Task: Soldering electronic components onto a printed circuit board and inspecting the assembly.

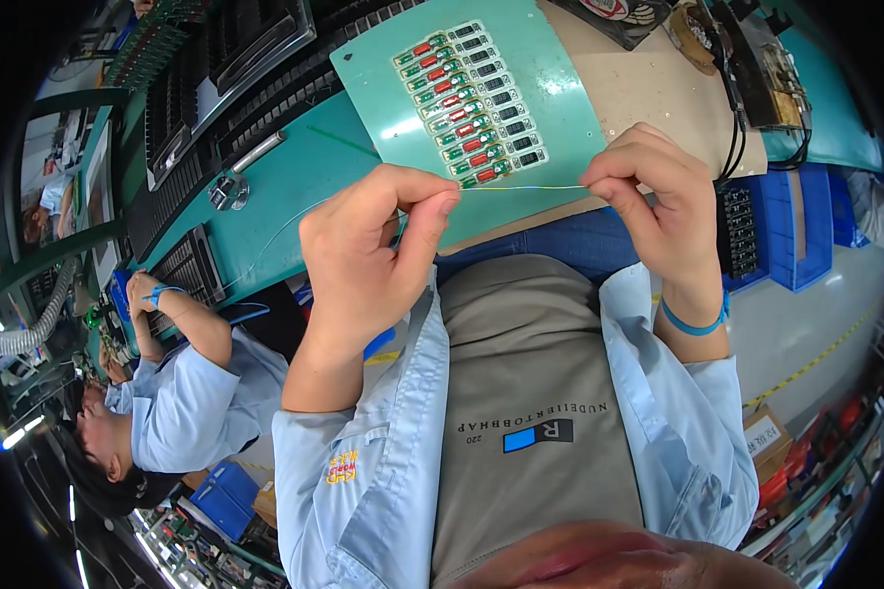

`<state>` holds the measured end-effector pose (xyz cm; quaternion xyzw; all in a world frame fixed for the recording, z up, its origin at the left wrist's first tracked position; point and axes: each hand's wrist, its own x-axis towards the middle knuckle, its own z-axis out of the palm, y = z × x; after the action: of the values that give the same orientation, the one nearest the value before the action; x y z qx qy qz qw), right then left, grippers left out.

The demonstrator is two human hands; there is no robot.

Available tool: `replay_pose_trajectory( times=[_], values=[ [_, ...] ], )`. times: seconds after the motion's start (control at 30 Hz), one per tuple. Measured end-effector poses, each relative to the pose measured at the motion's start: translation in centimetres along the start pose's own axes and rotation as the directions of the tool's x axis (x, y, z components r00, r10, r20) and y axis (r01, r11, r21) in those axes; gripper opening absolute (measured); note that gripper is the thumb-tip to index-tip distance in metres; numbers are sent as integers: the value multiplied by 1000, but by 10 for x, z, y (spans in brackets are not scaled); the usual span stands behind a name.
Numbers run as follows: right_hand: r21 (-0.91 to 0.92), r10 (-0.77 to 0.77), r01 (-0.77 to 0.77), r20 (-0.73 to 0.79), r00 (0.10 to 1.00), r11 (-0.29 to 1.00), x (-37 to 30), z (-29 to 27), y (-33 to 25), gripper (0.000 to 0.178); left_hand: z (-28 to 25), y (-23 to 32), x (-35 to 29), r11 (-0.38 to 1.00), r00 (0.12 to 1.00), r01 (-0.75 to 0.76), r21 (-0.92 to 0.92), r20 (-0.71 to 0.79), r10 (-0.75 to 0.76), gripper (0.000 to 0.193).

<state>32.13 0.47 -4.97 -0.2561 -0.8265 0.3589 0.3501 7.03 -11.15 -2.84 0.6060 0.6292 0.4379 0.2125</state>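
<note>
A thin, yellowish-white wire (521, 187) stretches nearly straight between my two hands. Thumb and forefinger of my left hand (368, 240) pinch one end of this span. My right hand (666, 201), with a blue band at the wrist, pinches the other. From the left hand a fine strand trails away to the left over the bench. Just beyond the wire lies a pale green plate (562, 83). Set in its slots is a column of several small circuit boards (459, 115) with red and black parts. The nearest board is close behind the wire, and I cannot tell if they touch.
Black slotted trays (250, 113) line the bench's left side, near a metal-rod fixture (228, 191). Brown sheet (638, 88), a fan (624, 15) and black cables (737, 128) lie back right. Blue bins (801, 231) stand right. A co-worker (192, 393) sits left.
</note>
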Motion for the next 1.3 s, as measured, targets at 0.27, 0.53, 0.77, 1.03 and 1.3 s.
replay_pose_trajectory(
  times=[0.27, 0.53, 0.77, 1.03, 1.3],
  values=[
    [-170, 41, -79, -217, 975, 982, -9, -3, 18, 5, -6, -3, 11, 993, 975, -119, 10, -186, 119, 2],
    [813, 597, 486, -224, 770, -321, -36, -23, 114, 58, -51, -21, 47, 981, 887, -118, 156, -428, 175, 10],
    [848, 437, 524, -503, 746, 82, -49, -45, 136, 54, -60, -29, 72, 970, 889, -103, 222, -417, 190, 9],
    [503, 223, 463, -815, 535, 730, -83, -53, 118, 35, -71, -48, 80, 980, 914, -33, 198, -391, 110, 9],
    [639, 320, 477, -742, 590, 604, -80, -56, 82, 48, -71, -62, 85, 980, 911, 8, 200, -406, 76, 9]
  ],
)
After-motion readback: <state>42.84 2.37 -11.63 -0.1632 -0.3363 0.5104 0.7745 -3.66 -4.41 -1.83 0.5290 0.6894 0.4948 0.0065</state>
